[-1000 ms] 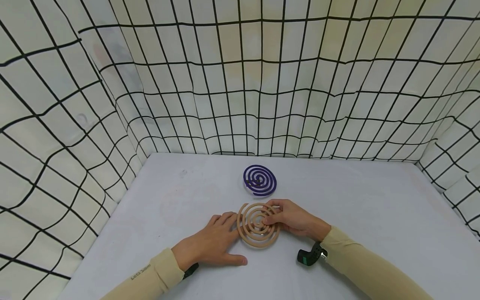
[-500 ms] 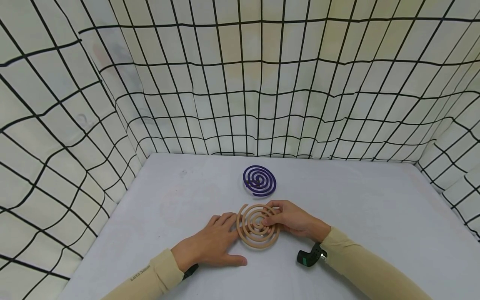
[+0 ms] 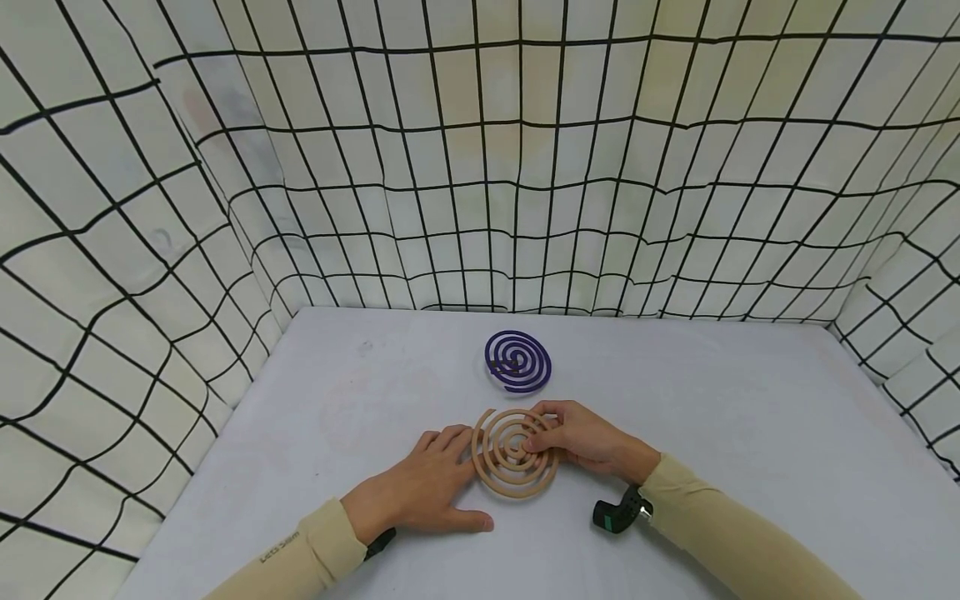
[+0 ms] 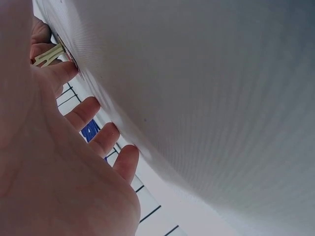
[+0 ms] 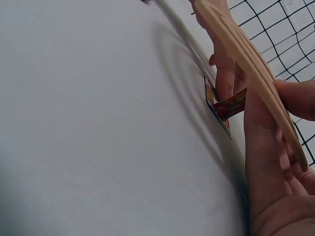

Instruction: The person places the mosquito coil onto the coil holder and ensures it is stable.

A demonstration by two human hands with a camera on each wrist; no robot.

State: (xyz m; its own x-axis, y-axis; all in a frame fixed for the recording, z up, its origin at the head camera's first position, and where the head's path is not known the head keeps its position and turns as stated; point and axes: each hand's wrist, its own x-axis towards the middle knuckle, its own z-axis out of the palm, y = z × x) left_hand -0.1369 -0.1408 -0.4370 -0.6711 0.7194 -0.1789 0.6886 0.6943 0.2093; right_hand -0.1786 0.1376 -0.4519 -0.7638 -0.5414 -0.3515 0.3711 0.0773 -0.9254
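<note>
My right hand [image 3: 588,442] pinches a tan mosquito coil [image 3: 513,496] near its centre, thumb on top and fingers beneath. In the right wrist view the coil stands tilted, a little above the white table. Below it is a small metal coil stand [image 5: 231,104], its flat base on the table and its strip rising towards the coil; whether the strip's tip engages the coil is hidden. My left hand [image 3: 420,492] rests palm down with spread fingers, fingertips on the table. Its index finger [image 4: 64,71] lies at the stand's base, in the left wrist view.
Behind the hands a purple mosquito coil [image 3: 517,362] sits on the white tabletop [image 3: 360,367], with a small stand partly visible under it. White walls with black netting [image 3: 517,183] enclose the table at the back and sides.
The tan coil has tilted and shifted very slightly towards the table's front in the right hand's pinch. Both hands stay almost where they were; the purple coil has not moved.
</note>
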